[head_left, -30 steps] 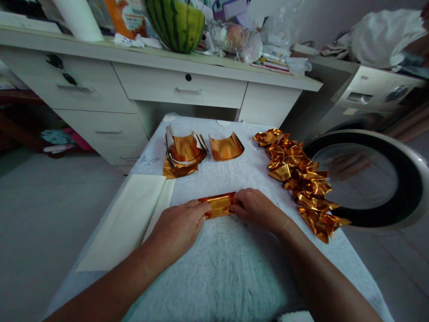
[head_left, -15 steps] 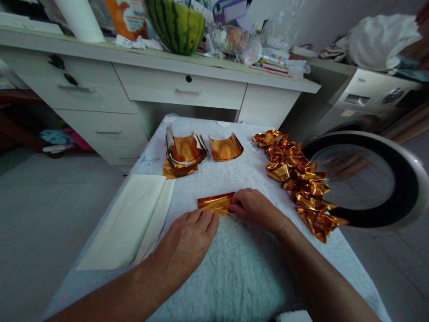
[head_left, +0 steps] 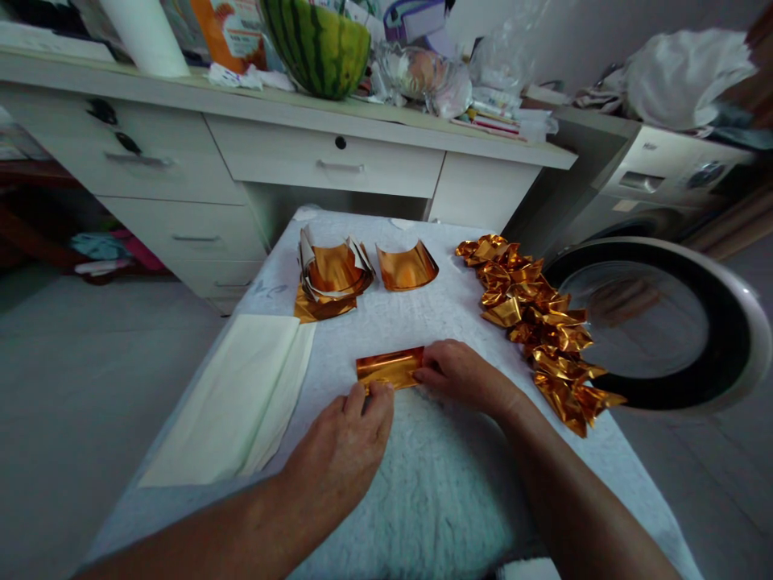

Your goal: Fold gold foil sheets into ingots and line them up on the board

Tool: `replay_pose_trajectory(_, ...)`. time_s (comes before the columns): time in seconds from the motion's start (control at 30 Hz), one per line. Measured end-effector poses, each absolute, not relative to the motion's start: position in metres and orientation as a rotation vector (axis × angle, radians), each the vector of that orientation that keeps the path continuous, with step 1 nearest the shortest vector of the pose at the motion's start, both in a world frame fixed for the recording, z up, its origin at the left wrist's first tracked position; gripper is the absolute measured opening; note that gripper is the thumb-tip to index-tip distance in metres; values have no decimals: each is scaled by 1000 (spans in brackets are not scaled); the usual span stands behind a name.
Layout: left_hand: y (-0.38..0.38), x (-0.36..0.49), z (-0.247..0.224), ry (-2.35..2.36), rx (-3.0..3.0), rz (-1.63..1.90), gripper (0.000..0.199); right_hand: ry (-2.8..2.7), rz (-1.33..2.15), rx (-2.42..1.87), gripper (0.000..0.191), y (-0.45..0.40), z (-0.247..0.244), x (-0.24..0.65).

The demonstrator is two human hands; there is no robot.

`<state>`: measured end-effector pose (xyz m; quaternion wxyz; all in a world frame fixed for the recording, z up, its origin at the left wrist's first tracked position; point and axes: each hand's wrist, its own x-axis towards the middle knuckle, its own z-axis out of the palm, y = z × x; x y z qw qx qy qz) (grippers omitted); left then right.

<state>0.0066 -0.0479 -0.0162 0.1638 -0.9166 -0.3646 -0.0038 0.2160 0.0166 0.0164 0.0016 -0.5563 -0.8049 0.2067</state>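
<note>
A sheet of gold foil paper (head_left: 391, 369), curled along its far side, lies on the cloth-covered table between my hands. My left hand (head_left: 349, 435) has its bent fingertips closed at the sheet's near left edge. The right end of the sheet is pinched in my right hand (head_left: 456, 372), thumb on the near side. Beyond them stand a stack of curved gold sheets (head_left: 335, 270) with white backs and a single curved gold sheet (head_left: 408, 267). Several crumpled gold foil pieces (head_left: 531, 322) form a row on the right.
Folded pale paper (head_left: 226, 395) lies along the table's left side. An open washing machine door (head_left: 658, 322) juts out close to the right edge. Behind the table is a white drawer desk (head_left: 326, 165) bearing a cut watermelon (head_left: 317, 48) and plastic bags.
My left hand has drawn slightly nearer to me, its fingers now bent more at the foil's near edge. My right hand has barely shifted.
</note>
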Motion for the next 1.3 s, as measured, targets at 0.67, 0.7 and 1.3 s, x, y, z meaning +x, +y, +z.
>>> replay_pose_trajectory(0.67,-40,6,-20,-978,-2733,-60,46,-2582,214,-1677,8,3,21,198)
replay_pose_trajectory(0.7,-40,6,-20,-971,-2728,-81,46,-2631,286,-1604,14,1,19,195)
replay_pose_trajectory(1.3,-44,-15,-21,-1043,-2787,-92,48,-2344,306,-1854,22,-12,5,166)
